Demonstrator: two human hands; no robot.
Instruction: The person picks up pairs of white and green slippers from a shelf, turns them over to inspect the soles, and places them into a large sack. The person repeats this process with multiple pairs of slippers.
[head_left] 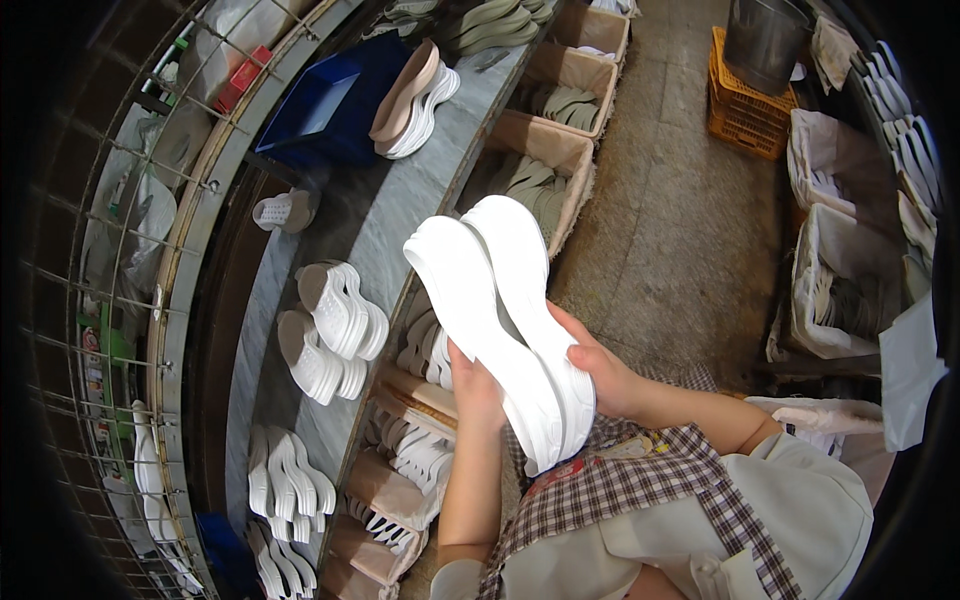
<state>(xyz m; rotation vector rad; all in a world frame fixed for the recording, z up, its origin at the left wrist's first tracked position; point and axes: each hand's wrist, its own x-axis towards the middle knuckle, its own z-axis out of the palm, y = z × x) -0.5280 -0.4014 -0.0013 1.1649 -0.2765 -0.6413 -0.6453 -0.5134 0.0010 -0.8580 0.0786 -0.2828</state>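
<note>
A pair of white shoe soles (498,350) is held up in front of the checked apron (668,478), the two side by side and slanting, with a sliver of gap between them near mid-length; holding them well calls, I judge, for even support at both outer edges, so that neither slides against its partner; a light grip seems wise, as the material looks soft enough to mark.

The left hand (474,392) grasps the outer edge of the left sole, its fingers mostly hidden beneath, so how far they curl I cannot tell; the right hand (604,374) grips the other edge, thumb against the sole's side wall and a finger reaching along behind it, spread only as wide as the hold needs.

Beyond, to the left, more white soles (345,308) stand on the grey counter (405,190); a blue crate (290,125) sits farther up; on the right lies a yellow crate (742,125).
</note>
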